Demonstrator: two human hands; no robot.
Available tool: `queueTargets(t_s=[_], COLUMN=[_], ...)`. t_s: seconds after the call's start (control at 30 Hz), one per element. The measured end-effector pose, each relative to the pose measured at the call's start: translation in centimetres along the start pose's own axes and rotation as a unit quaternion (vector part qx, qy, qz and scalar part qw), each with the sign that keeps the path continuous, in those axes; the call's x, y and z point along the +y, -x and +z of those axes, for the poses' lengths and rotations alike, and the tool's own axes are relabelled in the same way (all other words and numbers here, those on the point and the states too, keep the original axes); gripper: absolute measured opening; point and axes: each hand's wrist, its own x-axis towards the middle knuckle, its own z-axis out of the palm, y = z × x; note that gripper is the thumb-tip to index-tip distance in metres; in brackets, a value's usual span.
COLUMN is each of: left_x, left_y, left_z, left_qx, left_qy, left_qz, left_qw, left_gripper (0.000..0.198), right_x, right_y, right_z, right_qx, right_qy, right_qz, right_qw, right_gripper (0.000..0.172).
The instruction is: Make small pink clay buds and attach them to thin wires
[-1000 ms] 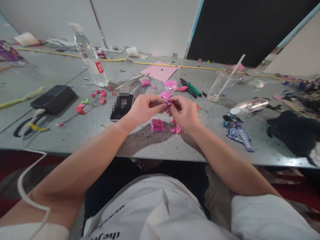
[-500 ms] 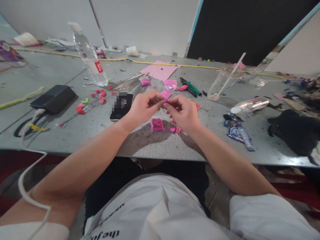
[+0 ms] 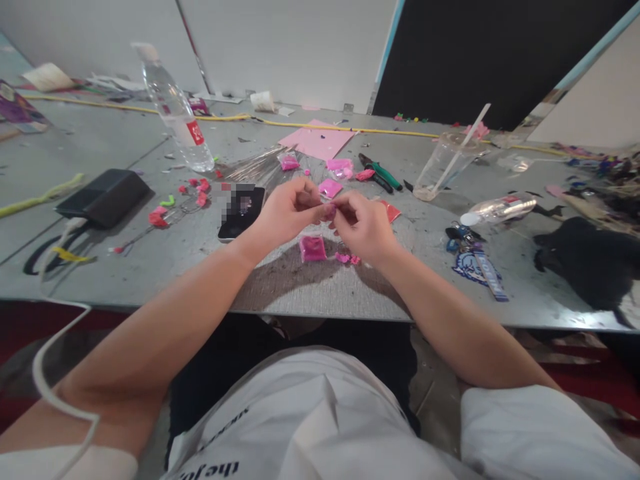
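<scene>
My left hand (image 3: 287, 215) and my right hand (image 3: 364, 225) meet above the grey table (image 3: 150, 267), fingertips pinched together on a tiny pink piece (image 3: 330, 211). Both hands are closed around it. Just below them lie a small bag of pink beads (image 3: 313, 248) and a few loose pink bits (image 3: 347, 257). Another pink bag (image 3: 330, 188) sits right behind the fingers, with a red piece (image 3: 391, 211) to the right.
A phone (image 3: 240, 211) lies left of my hands. A water bottle (image 3: 177, 117), black power bank (image 3: 105, 197) with white cable, pink paper (image 3: 317, 142), green pliers (image 3: 383, 175), plastic cup with straw (image 3: 445, 167), lying bottle (image 3: 497, 210), keys (image 3: 473, 257) and black cloth (image 3: 585, 263) surround them.
The pinched fingers have shifted slightly left and down while working the small pink piece. The view has tilted a little. Nothing on the table has moved.
</scene>
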Motion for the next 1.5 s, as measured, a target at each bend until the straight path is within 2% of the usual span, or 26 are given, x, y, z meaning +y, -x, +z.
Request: queueTargets(t_s=[0.17, 0.33, 0.47, 0.63, 0.73, 0.83, 0.9, 1.03, 1.2, 1.37, 1.5], left_x=[0.1, 0.3, 0.4, 0.5, 0.5, 0.5, 0.4, 0.3, 0.2, -0.2, -0.3], left_y=[0.1, 0.4, 0.4, 0.3, 0.3, 0.3, 0.2, 0.0, -0.1, 0.1, 0.4], left_z=[-0.3, -0.2, 0.1, 0.3, 0.4, 0.3, 0.1, -0.2, -0.6, -0.4, -0.1], left_qx=[0.01, 0.001, -0.002, -0.012, -0.005, -0.026, -0.043, -0.033, -0.022, 0.008, 0.012], left_qy=[-0.072, -0.101, -0.001, 0.09, 0.097, 0.068, 0.026, -0.055, -0.107, -0.101, -0.055], left_qz=[0.045, 0.073, 0.044, -0.001, -0.018, -0.034, -0.025, -0.008, 0.013, 0.059, 0.06], left_qw=[0.996, 0.992, 0.999, 0.996, 0.995, 0.997, 0.998, 0.998, 0.994, 0.993, 0.997], left_gripper=[0.025, 0.013, 0.017, 0.023, 0.027, 0.033, 0.033, 0.025, 0.019, 0.029, 0.033], right_x=[-0.9, -1.2, -0.7, -0.2, -0.3, -0.4, -0.4, -0.2, -0.3, -0.9, -1.0], right_y=[0.4, 0.4, -0.1, -0.6, -0.5, -0.3, -0.1, 0.1, 0.1, -0.2, -0.5], right_z=[0.0, 0.2, -0.1, -0.5, -0.6, -0.5, -0.5, -0.1, 0.4, 0.3, 0.0], right_qx=[-0.005, -0.025, -0.003, 0.037, 0.025, -0.002, -0.02, -0.035, -0.04, -0.015, 0.01], right_qy=[-0.046, -0.136, -0.072, 0.074, 0.083, 0.049, 0.024, -0.05, -0.22, -0.263, -0.262], right_qz=[0.004, 0.055, 0.064, -0.028, -0.03, -0.002, 0.018, 0.062, 0.132, 0.176, 0.215], right_qw=[0.999, 0.989, 0.995, 0.996, 0.996, 0.999, 0.999, 0.996, 0.966, 0.948, 0.941], right_gripper=[0.02, 0.023, 0.036, 0.02, 0.015, 0.01, 0.013, 0.015, 0.014, 0.032, 0.033])
